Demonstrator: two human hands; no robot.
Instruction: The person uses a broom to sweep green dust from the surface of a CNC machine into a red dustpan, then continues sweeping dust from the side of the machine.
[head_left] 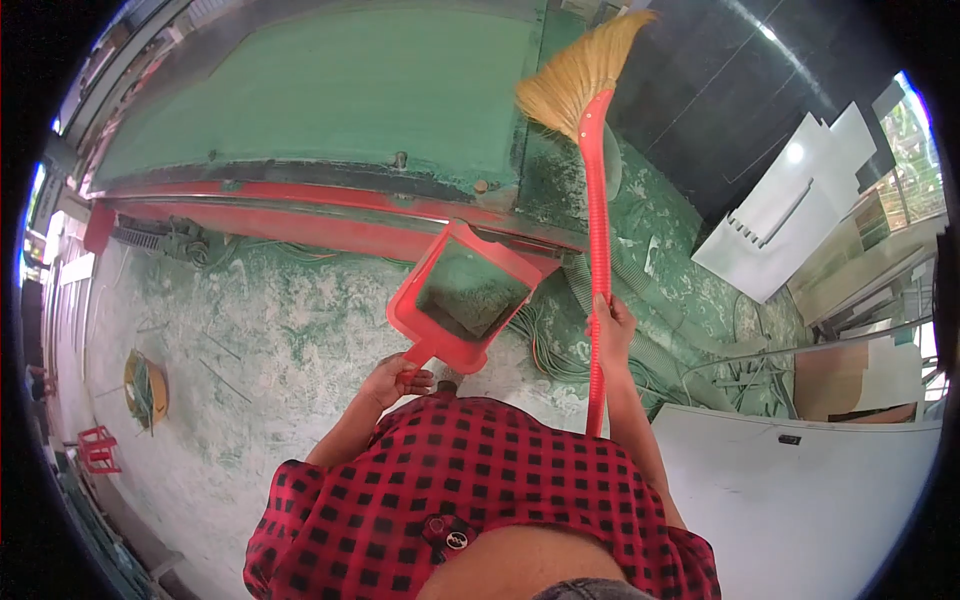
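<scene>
My left hand (398, 381) is closed round the short handle of a red dustpan (409, 313), held in front of my body. Greenish dust and debris lie in the pan. My right hand (612, 325) grips the long red handle of a broom (597, 220). The broom points upward in the view, its straw bristles (585, 72) fanned out at the top, beside the green-topped machine and apart from the dustpan.
A large machine with a dusty green top (370, 90) and red side spans the front. Hoses (650, 345) and cables lie at right. White panels (800, 200) lean there. A yellow bin (148, 392) and a red stool (98, 450) stand left on the dusty floor.
</scene>
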